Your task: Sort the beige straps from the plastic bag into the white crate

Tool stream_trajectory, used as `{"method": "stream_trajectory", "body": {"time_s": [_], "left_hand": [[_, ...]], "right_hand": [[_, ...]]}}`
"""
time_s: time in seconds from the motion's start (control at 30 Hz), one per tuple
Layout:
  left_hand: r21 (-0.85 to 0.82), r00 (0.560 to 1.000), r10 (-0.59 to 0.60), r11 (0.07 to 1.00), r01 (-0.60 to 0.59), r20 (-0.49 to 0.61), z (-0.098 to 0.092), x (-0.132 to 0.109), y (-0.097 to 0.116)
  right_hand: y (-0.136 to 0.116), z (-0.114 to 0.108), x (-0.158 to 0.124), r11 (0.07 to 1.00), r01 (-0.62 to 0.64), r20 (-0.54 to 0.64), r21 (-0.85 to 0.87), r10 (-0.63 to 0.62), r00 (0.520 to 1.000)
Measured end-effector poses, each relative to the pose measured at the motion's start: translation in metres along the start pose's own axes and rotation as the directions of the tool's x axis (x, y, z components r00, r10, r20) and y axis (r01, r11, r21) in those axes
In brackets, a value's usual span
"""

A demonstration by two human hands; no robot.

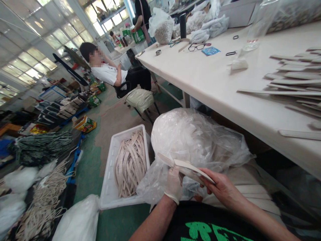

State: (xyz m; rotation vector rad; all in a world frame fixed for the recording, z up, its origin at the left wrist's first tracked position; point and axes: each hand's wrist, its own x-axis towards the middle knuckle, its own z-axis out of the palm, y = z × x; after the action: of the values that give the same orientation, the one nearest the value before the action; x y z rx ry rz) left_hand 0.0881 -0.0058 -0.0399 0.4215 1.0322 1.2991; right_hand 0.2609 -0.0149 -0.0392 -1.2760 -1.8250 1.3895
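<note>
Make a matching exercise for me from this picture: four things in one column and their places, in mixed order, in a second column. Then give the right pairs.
Things
1. thin stack of flat beige strips
2. white plastic crate
3. black-framed eyeglasses
4. crumpled clear plastic bag

Places
A. on the white table
B. on the green floor
C. held between the gloved left hand and the bare right hand
D. just beyond the hands, beside the crate

Pairs: 1-C, 2-B, 3-A, 4-D
</note>
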Motion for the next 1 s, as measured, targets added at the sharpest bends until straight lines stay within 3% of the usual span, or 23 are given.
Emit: {"method": "stream_trajectory", "body": {"time_s": [0.17,0.3,0.47,0.57,0.67,0.8,0.9,1.0], "left_hand": [[-0.014,0.998,-0.06,0.998,0.06,0.004,0.004,-0.002,0.004],[0.02,0.997,-0.032,0.999,0.031,0.073,0.007,-0.004,0.007],[0.1,0.988,-0.017,0.995,0.002,0.151,0.006,-0.006,0.008],[0.238,0.984,-0.006,0.971,-0.037,0.176,0.007,-0.008,0.012],[0.403,0.971,0.0,0.91,-0.099,0.239,0.01,-0.011,0.018],[0.49,0.965,-0.05,0.867,-0.085,0.256,0.011,-0.015,0.017],[0.458,0.964,-0.113,0.889,-0.009,0.239,0.009,-0.015,0.01],[0.2,0.967,-0.156,0.973,0.115,0.202,0.007,-0.01,0.005]], "right_hand": [[0.0,0.001,0.0,0.998,-0.044,0.023,0.038,0.043,0.999],[0.0,0.003,0.001,0.993,-0.057,0.041,0.104,0.053,0.998],[0.004,0.003,0.006,0.963,-0.049,-0.049,0.266,0.064,0.997],[0.003,0.001,0.009,0.954,-0.043,-0.091,0.298,0.073,0.993],[-0.001,0.0,0.008,0.944,-0.066,-0.008,0.324,0.073,0.997],[-0.009,0.003,0.008,0.978,-0.057,0.085,0.201,0.04,0.996],[-0.012,0.005,0.008,0.991,-0.071,0.116,0.114,0.057,0.992],[-0.015,0.005,0.008,0.995,-0.093,0.121,0.045,0.087,0.989]]}}
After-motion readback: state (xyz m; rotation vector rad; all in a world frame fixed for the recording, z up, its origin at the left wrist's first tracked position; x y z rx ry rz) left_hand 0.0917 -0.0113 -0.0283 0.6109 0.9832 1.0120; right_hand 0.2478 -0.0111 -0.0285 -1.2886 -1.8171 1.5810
